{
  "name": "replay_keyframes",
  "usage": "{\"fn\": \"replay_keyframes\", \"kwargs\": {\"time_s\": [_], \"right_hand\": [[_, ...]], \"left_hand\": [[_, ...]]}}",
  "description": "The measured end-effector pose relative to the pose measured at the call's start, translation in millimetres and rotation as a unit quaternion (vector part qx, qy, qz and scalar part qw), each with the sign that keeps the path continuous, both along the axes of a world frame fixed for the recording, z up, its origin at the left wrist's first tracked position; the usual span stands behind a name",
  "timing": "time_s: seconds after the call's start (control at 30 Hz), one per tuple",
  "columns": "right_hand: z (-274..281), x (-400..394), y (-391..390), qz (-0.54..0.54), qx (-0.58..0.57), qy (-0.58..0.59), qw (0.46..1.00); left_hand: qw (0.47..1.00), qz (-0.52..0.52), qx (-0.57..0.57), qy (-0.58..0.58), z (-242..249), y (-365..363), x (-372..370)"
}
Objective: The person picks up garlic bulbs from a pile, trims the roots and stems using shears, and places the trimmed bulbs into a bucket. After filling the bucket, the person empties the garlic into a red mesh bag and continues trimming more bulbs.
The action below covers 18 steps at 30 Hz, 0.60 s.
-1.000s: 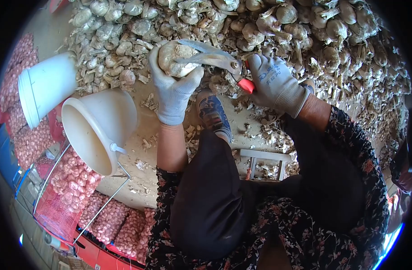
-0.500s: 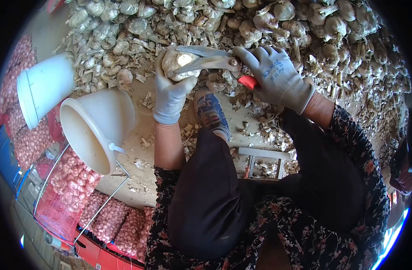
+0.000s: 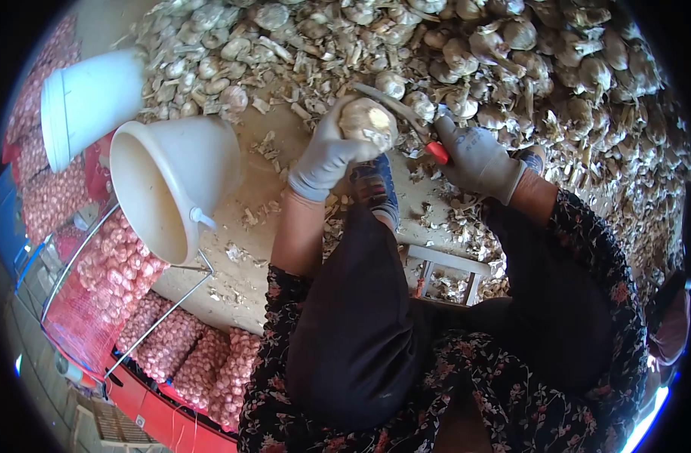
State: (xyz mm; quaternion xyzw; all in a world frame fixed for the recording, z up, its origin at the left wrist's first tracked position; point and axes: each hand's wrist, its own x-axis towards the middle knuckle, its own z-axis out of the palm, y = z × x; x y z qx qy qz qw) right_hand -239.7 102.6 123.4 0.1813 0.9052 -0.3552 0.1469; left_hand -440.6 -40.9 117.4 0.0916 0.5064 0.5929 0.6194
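In my gloved left hand (image 3: 326,157) is a large garlic bulb (image 3: 368,124), its pale cut top facing up. My right hand (image 3: 477,158), also gloved, is wrapped round the red handles of a pair of pruning shears (image 3: 406,115). The metal blades reach left to the bulb's far side and overlap its upper edge in this view. Beyond both hands spreads a big heap of garlic bulbs (image 3: 458,57) with dry stems. Below my hands is a shoe (image 3: 374,187) on the floor.
At left a white bucket (image 3: 183,158) leans with its mouth toward me, beside another white bucket (image 3: 92,106). A metal frame holds an open net bag of garlic (image 3: 115,275). Several filled net bags (image 3: 198,359) line up below it. A metal stool frame (image 3: 447,264) stands between my legs.
The bulb and my left hand have shifted right, and the shears have turned so their blades lie along the bulb's far side. The cut top is no longer between the blades.
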Motion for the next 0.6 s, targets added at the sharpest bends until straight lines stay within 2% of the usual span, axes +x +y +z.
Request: {"fn": "replay_keyframes", "kwargs": {"time_s": [0.03, 0.07, 0.1, 0.13, 0.17, 0.2, 0.23, 0.27, 0.3, 0.33, 0.4, 0.43, 0.47, 0.5, 0.53, 0.6], "right_hand": [[-3, 0, 1, -0.029, -0.051, 0.022, 0.998], [-3, 0, 5, -0.027, -0.049, 0.027, 0.998], [-2, 1, 8, -0.085, -0.081, 0.022, 0.993], [-3, 5, 10, -0.141, -0.115, 0.014, 0.983], [-6, 11, 13, -0.172, -0.116, 0.047, 0.977], [-9, 18, 17, -0.168, -0.117, 0.049, 0.978], [-13, 24, 20, -0.166, -0.084, 0.039, 0.982], [-16, 28, 24, -0.166, -0.051, 0.03, 0.984], [-17, 30, 27, -0.157, -0.053, -0.004, 0.986], [-17, 30, 27, -0.157, -0.053, 0.0, 0.986], [-15, 30, 25, -0.149, -0.053, -0.01, 0.987], [-12, 26, 25, -0.149, -0.061, -0.016, 0.987], [-13, 25, 23, -0.148, -0.061, -0.019, 0.987], [-15, 24, 23, -0.142, -0.048, -0.024, 0.988], [-17, 23, 24, -0.137, -0.035, -0.03, 0.99], [-19, 23, 25, -0.131, -0.024, -0.025, 0.991]], "left_hand": [[1.0, -0.007, 0.001, 0.023, 8, -2, -4], [0.997, 0.034, 0.04, 0.055, 12, -14, -14], [0.991, 0.076, 0.076, 0.085, 18, -32, -26], [0.96, 0.222, 0.137, 0.104, 43, -44, -32], [0.921, 0.295, 0.058, 0.248, 67, -68, -59], [0.854, 0.357, -0.059, 0.373, 92, -92, -87], [0.681, 0.217, -0.101, 0.693, 115, -110, -132], [0.486, 0.233, -0.303, 0.786, 119, -116, -148], [0.249, 0.231, -0.479, 0.809, 120, -117, -156], [0.247, 0.233, -0.478, 0.81, 125, -98, -146], [0.391, 0.164, -0.421, 0.802, 126, -64, -123], [0.547, 0.146, -0.285, 0.773, 77, -80, -142], [0.697, 0.128, -0.156, 0.688, 29, -95, -160], [0.5, -0.052, -0.282, 0.817, 28, -46, -136], [0.555, -0.141, -0.392, 0.72, 2, -18, -142], [0.546, -0.156, -0.491, 0.661, -72, -21, -163]]}}
